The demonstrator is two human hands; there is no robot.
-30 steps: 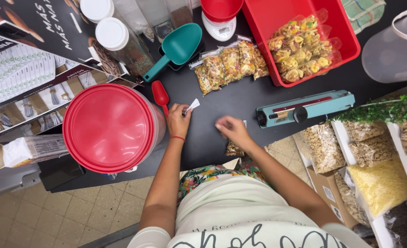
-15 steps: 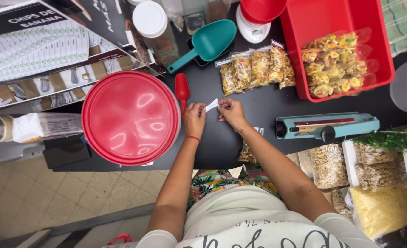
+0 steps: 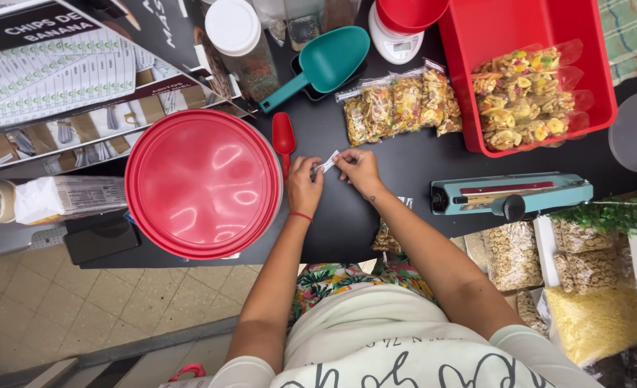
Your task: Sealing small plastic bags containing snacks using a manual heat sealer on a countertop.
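Both hands meeting over the black tabletop (image 3: 405,154), just right of the one big round red plastic lid (image 3: 202,183). Left hand (image 3: 304,188) and right hand (image 3: 358,169) each pinching an end of one small white paper strip (image 3: 326,164); fingers closed tight on it, strip held just above the tabletop between the two grips, tilted up toward the right. One red band on the left wrist.

Count nearby:
- 1 small red plastic scoop (image 3: 284,136), lying just beside the left hand, touching the lid's edge
- 1 large teal plastic scoop (image 3: 326,63), further back, handle pointing left-down
- 1 row of clear sealed bags of mixed snack (image 3: 401,104), about 4 side by side, just beyond the right hand
- 1 red rectangular plastic tray (image 3: 592,43) on the right, holding several more clear snack bags, exact count unclear
- 1 teal bag heat sealer (image 3: 509,195), right of the right forearm, black knob on front
- 1 white-lidded clear jar (image 3: 243,43) at the back
- 1 small white scale with red bowl (image 3: 397,36) at the back

Trays of bagged nuts and grains lower right, well apart from the hands
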